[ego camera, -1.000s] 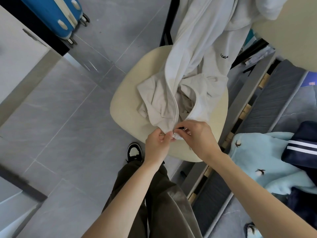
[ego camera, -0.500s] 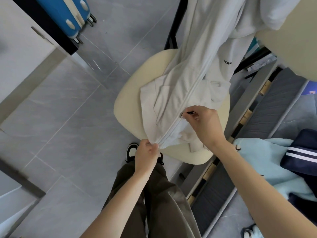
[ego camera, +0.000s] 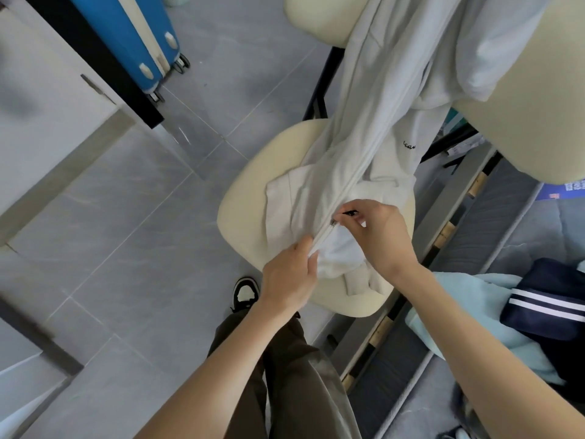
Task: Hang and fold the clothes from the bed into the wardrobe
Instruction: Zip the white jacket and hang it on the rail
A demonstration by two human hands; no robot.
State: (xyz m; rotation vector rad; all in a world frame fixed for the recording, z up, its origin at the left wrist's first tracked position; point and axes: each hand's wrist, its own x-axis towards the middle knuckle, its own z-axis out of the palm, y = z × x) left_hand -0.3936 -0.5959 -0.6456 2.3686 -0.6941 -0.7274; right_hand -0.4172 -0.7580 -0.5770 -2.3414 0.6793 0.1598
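Small script, perhaps "can", on pale jacket (ego camera: 364,128)

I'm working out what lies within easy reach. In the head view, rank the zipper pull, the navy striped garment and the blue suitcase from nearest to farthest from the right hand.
From the right hand:
1. Zipper pull, at its fingertips, on the white jacket.
2. Navy striped garment, on the bed to its right.
3. Blue suitcase, far across the floor, upper left.

We note a cream chair seat (ego camera: 250,217) standing on the grey tiled floor (ego camera: 133,248); the lower folds of a pale zip jacket (ego camera: 316,198) rest directly on it. A blue suitcase (ego camera: 133,36) stands on the floor at upper left. To the right, the bed (ego camera: 474,236) carries a light blue garment (ego camera: 459,299) and, lying against it, a navy garment with white stripes (ego camera: 544,305).
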